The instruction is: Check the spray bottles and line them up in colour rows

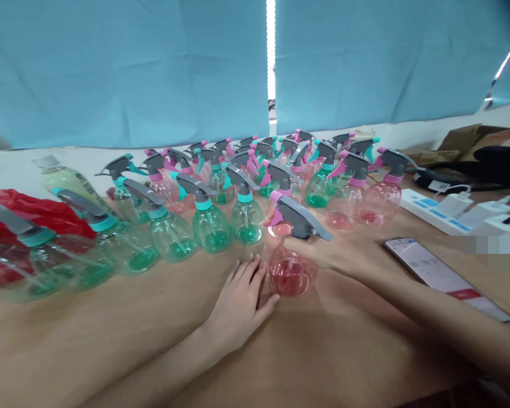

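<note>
A pink spray bottle (pixel 292 275) with a grey trigger head and pink nozzle stands in front of me. My right hand (pixel 318 249) is wrapped round its neck, just under the trigger. Beside the bottle, on its left, my left hand (pixel 240 297) lies flat on the table with fingers stretched out and holds nothing. Just beyond my left hand are a green spray bottle (pixel 247 218) and another green spray bottle (pixel 212 226), both with turquoise collars. Part of the right hand's fingers is hidden behind the bottle.
Several more green and pink spray bottles crowd the back and left. A red plastic bag (pixel 46 212) and a pale liquid bottle (pixel 70 181) are at the left. On the right lie a phone (pixel 446 277), a white power strip (pixel 429 209) and cardboard (pixel 471 144). A blue curtain (pixel 131 68) hangs behind.
</note>
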The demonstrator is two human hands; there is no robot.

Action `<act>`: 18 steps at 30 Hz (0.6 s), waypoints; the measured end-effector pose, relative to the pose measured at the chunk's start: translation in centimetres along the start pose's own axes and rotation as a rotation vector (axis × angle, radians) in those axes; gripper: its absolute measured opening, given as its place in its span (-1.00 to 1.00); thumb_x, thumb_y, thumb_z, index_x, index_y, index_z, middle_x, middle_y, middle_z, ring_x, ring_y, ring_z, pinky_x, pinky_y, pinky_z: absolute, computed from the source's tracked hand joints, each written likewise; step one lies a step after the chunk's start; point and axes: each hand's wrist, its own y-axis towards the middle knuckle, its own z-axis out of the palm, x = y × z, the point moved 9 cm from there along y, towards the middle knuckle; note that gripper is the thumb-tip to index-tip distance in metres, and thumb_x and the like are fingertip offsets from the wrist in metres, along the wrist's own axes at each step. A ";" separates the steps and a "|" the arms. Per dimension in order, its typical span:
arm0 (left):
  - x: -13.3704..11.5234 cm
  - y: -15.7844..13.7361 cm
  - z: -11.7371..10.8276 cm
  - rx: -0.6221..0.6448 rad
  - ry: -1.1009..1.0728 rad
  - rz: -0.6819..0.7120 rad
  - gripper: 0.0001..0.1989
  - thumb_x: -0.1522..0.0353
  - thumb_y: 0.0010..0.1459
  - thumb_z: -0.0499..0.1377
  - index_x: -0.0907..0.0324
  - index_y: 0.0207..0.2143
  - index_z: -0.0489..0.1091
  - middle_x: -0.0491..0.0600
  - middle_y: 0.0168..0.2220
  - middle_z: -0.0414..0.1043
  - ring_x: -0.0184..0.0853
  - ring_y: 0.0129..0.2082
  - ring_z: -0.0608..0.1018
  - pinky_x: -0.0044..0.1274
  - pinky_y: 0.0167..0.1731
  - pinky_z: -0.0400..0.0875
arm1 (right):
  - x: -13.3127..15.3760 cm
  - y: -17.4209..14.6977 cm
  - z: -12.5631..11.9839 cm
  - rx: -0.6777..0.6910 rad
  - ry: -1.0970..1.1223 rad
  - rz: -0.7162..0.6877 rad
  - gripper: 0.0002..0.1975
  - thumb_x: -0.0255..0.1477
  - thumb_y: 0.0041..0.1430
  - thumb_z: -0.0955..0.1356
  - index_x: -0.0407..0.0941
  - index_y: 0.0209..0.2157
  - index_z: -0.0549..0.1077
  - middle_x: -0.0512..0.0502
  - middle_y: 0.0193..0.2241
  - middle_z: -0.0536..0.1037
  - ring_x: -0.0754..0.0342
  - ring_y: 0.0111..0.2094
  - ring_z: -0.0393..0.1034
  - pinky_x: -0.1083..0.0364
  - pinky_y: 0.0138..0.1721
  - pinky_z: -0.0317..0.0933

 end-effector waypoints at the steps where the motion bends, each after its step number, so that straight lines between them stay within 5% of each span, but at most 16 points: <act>1: 0.0 0.0 0.0 0.001 0.002 0.001 -0.50 0.12 0.33 -0.01 0.28 0.15 0.25 0.24 0.24 0.19 0.00 0.24 0.25 -0.12 0.17 0.16 | 0.1 0.0 -0.1 0.003 -0.002 0.002 -0.79 -0.53 -0.06 0.26 -0.03 -0.32 0.38 0.10 -0.64 0.26 0.15 -0.58 0.16 0.16 -0.58 0.06; 18: -0.2 0.2 0.0 0.039 0.052 -0.008 -0.47 0.14 0.32 0.01 0.36 0.15 0.25 0.27 0.24 0.20 0.01 0.23 0.27 -0.14 0.15 0.20 | -1.9 0.3 1.0 0.033 0.165 0.001 -0.91 -0.52 -0.10 0.24 -0.06 -0.50 0.19 0.10 -0.60 0.17 0.18 -0.55 0.03 0.14 -0.55 -0.01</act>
